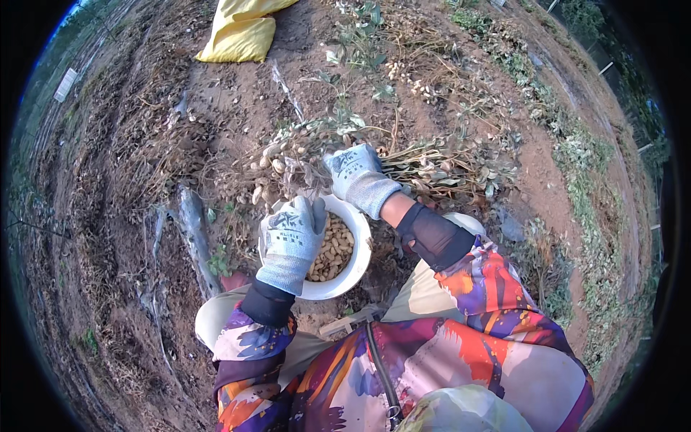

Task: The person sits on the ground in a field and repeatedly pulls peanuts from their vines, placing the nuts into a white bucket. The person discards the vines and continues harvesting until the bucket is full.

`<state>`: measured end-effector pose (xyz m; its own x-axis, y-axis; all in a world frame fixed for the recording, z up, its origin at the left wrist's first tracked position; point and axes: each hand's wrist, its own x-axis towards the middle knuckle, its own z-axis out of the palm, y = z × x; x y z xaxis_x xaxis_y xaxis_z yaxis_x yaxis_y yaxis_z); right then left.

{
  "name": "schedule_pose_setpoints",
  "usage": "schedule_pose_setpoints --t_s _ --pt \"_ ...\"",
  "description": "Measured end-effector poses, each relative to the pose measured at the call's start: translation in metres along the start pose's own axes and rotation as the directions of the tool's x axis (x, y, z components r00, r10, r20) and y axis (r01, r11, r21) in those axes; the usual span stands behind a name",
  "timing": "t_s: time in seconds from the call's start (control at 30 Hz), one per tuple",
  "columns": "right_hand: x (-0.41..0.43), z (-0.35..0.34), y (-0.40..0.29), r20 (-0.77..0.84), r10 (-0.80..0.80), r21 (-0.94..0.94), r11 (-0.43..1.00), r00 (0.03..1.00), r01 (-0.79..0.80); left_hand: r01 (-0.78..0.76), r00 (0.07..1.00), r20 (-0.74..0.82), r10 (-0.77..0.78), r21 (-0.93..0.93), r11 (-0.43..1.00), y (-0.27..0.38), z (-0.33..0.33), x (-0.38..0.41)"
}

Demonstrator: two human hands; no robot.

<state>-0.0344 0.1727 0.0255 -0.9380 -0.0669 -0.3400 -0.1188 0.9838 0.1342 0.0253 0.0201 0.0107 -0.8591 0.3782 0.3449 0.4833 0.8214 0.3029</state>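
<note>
A white bucket (363, 240) stands on the soil between my knees, partly filled with unshelled peanuts (333, 251). My left hand (294, 232), in a grey work glove, hangs over the bucket's left side with its fingers bent. Whether it pinches anything is hidden beneath the glove. Just beyond the rim, my gloved right hand (353, 167) is closed around a bunch of pulled peanut plants (426, 164). Their stems and leaves stretch out to the right. On the left of that hand, roots with peanut pods (273, 162) spread above the far rim.
A yellow woven sack (240, 38) lies at the top. More uprooted peanut plants (421, 86) with pods are at the upper right, and dry plants (167, 156) lie at the left. Strips of plastic film (195, 237) stick out of the soil left of the bucket.
</note>
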Motion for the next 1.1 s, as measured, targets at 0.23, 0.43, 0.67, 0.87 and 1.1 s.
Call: schedule_pose_setpoints --t_s 0.23,0.43,0.67,0.87,1.1 --pt "0.010 0.011 0.001 0.007 -0.025 0.109 0.994 1.000 0.024 -0.078 0.996 -0.053 0.069 -0.208 0.975 0.007 -0.005 0.001" --pt "0.005 0.001 0.000 -0.067 0.003 0.089 0.996 0.998 0.003 0.600 0.800 0.482 -0.356 -0.644 0.476 -0.020 0.033 -0.007" --pt "0.011 0.009 0.011 -0.073 0.005 0.185 0.983 0.997 0.008 -0.006 1.000 0.009 0.009 -0.239 0.971 0.002 -0.002 -0.004" --pt "0.023 0.021 0.040 -0.160 0.188 0.274 0.952 0.969 -0.139 -0.268 0.963 -0.096 0.254 -0.190 0.945 0.025 -0.015 -0.019" --pt "0.027 0.015 0.032 -0.145 0.137 0.350 0.934 0.980 -0.078 0.070 0.922 0.388 0.021 -0.219 0.973 0.013 -0.007 -0.018"
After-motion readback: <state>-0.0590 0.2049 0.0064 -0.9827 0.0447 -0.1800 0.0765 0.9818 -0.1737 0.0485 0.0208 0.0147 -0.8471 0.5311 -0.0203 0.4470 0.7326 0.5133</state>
